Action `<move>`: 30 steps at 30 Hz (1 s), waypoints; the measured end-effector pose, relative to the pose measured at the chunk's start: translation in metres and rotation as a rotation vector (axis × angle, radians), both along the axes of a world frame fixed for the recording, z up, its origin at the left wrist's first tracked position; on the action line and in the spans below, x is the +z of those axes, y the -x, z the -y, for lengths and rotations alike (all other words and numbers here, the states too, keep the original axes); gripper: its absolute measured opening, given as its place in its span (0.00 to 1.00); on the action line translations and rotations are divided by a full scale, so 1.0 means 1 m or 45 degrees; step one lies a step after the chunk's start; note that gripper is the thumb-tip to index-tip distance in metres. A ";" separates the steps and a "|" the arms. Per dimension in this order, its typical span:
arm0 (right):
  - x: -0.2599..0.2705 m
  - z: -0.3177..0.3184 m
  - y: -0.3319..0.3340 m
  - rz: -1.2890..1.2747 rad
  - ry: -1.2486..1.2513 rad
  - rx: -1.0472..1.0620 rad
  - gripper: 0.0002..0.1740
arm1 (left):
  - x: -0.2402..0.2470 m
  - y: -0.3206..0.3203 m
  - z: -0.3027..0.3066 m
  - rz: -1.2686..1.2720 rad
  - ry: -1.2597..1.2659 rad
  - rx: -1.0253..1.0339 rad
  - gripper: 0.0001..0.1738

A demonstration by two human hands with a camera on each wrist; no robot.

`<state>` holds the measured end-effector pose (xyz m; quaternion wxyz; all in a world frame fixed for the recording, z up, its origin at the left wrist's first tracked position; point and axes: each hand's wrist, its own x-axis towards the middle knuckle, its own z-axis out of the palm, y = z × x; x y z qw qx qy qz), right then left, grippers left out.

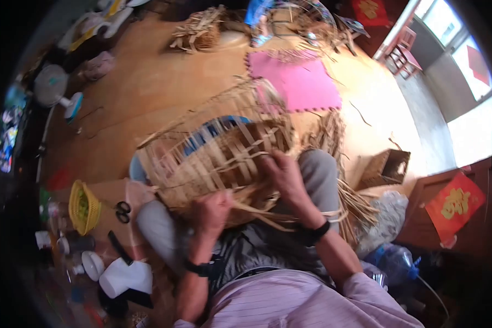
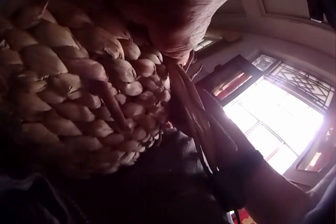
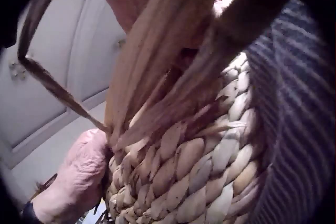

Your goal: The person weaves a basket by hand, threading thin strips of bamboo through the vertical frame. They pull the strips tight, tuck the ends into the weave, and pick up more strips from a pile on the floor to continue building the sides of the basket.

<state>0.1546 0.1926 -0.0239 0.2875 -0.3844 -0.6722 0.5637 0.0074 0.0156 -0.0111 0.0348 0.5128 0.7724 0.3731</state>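
A partly woven basket (image 1: pixel 238 158) of flat, dried plant strips lies tilted across the person's lap, with thick braided rows and open ribs. The left hand (image 1: pixel 212 210) grips its near edge, knuckles up; the left wrist view shows this hand (image 2: pixel 189 8) close against the braided wall (image 2: pixel 68 82). On the right side of the weave, the right hand (image 1: pixel 284 175) has its fingers curled round a plant strip. Broad loose strips (image 3: pixel 142 50) fan out from the edge beside the left hand (image 3: pixel 79 176) in the right wrist view. The right fingertips are largely hidden behind them.
Loose strips (image 1: pixel 352 202) lie by the right knee, near a square woven box (image 1: pixel 385 167). Scissors (image 1: pixel 123 212), a yellow basket (image 1: pixel 85 208) and a white roll (image 1: pixel 126 276) are at left. A pink mat (image 1: pixel 298 82) lies ahead on the floor.
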 end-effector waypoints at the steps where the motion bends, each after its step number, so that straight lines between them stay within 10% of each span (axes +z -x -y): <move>1: 0.009 0.007 0.005 0.048 -0.018 0.040 0.16 | 0.003 0.010 0.008 0.032 0.099 -0.001 0.18; 14: 0.028 0.000 -0.053 -0.422 0.734 0.366 0.12 | 0.003 0.010 0.038 -0.106 0.470 0.208 0.18; 22: -0.041 -0.102 -0.254 -0.131 0.307 -0.536 0.16 | 0.010 0.021 0.033 -0.092 0.658 0.235 0.15; 30: -0.181 -0.113 -0.341 0.290 0.387 -0.691 0.14 | 0.011 0.030 0.034 -0.089 0.769 0.191 0.18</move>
